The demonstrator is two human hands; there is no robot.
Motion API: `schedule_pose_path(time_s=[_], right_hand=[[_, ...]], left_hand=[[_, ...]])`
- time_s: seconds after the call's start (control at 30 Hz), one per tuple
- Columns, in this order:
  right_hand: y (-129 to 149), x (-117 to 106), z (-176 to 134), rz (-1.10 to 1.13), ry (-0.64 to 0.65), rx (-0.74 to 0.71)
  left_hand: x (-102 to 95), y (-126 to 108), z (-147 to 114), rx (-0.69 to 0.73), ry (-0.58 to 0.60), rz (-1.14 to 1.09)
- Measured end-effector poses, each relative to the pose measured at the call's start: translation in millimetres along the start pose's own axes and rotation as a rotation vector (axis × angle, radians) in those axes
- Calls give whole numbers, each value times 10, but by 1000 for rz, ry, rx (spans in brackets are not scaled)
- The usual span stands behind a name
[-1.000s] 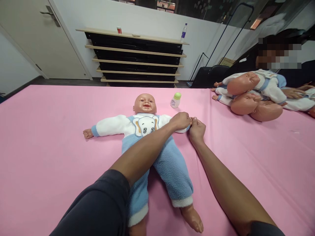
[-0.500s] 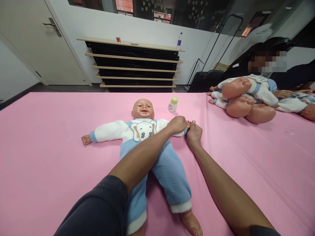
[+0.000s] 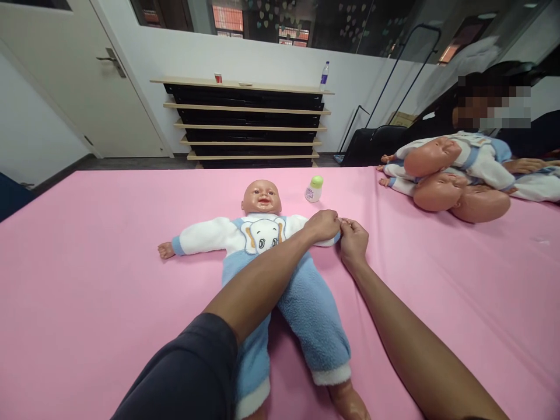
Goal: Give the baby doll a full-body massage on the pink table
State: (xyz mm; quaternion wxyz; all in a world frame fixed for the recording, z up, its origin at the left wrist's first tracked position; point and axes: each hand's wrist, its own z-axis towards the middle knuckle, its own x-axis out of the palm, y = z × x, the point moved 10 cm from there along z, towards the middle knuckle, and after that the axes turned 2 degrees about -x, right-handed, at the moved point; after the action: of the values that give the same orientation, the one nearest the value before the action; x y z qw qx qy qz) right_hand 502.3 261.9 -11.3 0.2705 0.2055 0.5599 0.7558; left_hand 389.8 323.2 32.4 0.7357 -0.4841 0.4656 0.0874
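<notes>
Doll point(image 3: 262, 236) face-up, mid-table point(image 3: 109, 321). My left hand point(image 3: 324, 226) curls closed round its right-side sleeve point(image 3: 326, 242) end; right hand point(image 3: 353, 242) pinches the tip, mostly hidden. Best done lightly, left bracing, no twist. Green-capped bottle point(image 3: 314, 190) beyond: print too small to read.

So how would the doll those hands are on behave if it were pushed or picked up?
The doll lies face up with its arms spread, so a push would probably slide it rather than roll it. Its head looks smooth and glossy, perhaps slippery to hold. The fleecy trousers look soft, so they should be easier to grasp.
</notes>
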Motion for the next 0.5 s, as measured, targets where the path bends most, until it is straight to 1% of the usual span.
schedule_pose_path(time_s=[0.23,0.37,0.5], right_hand=[[-74,-36,27,-70,-16,6],[-5,-47,4,-105,-19,-22],[61,4,-3,-54,13,-35]], left_hand=[[31,-11,8,24,30,-14],[22,-19,-1,26,39,-12],[3,4,-4,4,32,9]])
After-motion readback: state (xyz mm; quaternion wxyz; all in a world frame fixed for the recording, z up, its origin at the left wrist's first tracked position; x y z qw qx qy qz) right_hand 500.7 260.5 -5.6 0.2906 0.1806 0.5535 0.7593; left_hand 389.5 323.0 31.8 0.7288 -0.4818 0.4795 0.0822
